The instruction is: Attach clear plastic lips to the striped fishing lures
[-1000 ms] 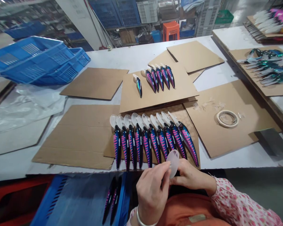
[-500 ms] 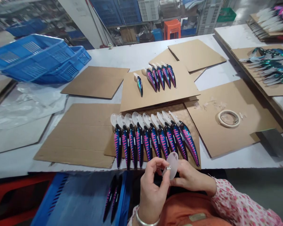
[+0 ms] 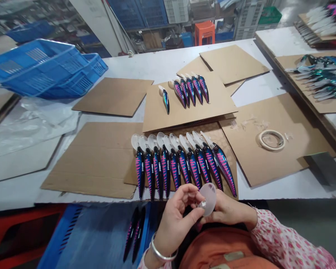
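Note:
Close to my body, in front of the table edge, my left hand [image 3: 177, 216] pinches with thumb and fingertips at the base of a clear, rounded fishing lure lip [image 3: 209, 198]. A small white bit, perhaps tape, shows between those fingertips. Behind the lip, my right hand [image 3: 228, 211] is closed; the lure's body is mostly hidden by the hands. Just beyond, a row of finished-looking lures [image 3: 156, 172], dark blue and black with pink stripes and clear lips, lies on cardboard [image 3: 130, 178].
Smaller lures [image 3: 196, 91] lie on a farther cardboard sheet [image 3: 162, 121]. At right are a tape roll [image 3: 282, 142], clear scraps [image 3: 252, 121] and a dark block [image 3: 323, 170]. Blue crates [image 3: 44, 67] stand at left. Two dark lure bodies [image 3: 134, 233] sit in a blue bin [image 3: 92, 235] below.
Both hands and the held lure have shifted slightly right. The lip is turned a little, and my left wrist has swung outward to the left.

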Demonstrator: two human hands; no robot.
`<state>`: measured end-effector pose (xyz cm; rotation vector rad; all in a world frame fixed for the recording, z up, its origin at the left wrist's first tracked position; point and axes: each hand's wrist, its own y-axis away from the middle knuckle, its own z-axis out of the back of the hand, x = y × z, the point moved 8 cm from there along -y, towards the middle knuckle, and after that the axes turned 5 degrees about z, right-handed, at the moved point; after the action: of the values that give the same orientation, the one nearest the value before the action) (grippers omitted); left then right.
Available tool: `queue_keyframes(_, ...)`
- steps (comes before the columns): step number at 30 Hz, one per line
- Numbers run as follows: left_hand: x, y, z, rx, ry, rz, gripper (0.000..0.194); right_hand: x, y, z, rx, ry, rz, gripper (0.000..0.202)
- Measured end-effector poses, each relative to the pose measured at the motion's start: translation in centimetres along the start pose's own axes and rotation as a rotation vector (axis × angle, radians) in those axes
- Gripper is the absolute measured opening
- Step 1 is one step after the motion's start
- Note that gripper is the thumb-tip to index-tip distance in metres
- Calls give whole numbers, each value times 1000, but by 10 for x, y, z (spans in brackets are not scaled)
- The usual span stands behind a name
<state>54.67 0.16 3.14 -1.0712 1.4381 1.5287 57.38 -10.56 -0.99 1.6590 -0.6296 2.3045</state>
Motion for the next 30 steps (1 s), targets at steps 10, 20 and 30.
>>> queue_keyframes(10,10,-1,-3,-2,200,112,35,-2,4,-3,53,86,65,38)
queue_keyframes(20,3,15,6,-247,-217,-130,14,1,2,2,13,31,78,38)
queue_keyframes(30,-27,32,-4,-396,-534,-465,31,8,-2,2,24,55,98,35)
